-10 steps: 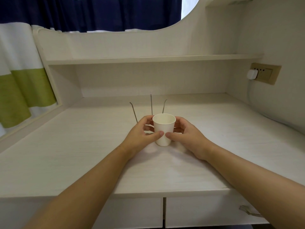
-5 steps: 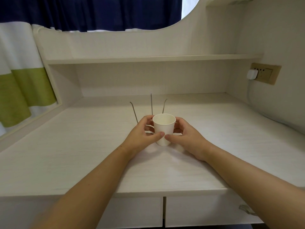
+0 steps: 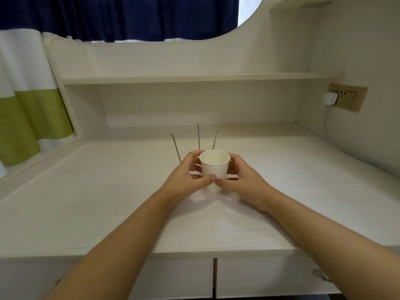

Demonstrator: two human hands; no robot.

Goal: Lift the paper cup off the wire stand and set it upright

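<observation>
A white paper cup (image 3: 214, 167) stands upright, mouth up, on the pale desk (image 3: 108, 202) in front of the wire stand (image 3: 198, 135). Three thin metal prongs of the stand rise just behind the cup; its base is mostly hidden by my hands. My left hand (image 3: 186, 180) wraps the cup's left side and my right hand (image 3: 242, 180) wraps its right side. Both thumbs meet across the cup's lower front, and the fingers curl behind it.
A shelf (image 3: 194, 77) runs along the back wall above the desk. A wall socket with a white plug (image 3: 330, 98) and cable sits at the right. A green, white and navy curtain (image 3: 26, 118) hangs at the left. Two drawers (image 3: 259, 276) lie below the front edge.
The cup and both hands stay almost where they were. The thumbs have closed slightly lower across the cup's front.
</observation>
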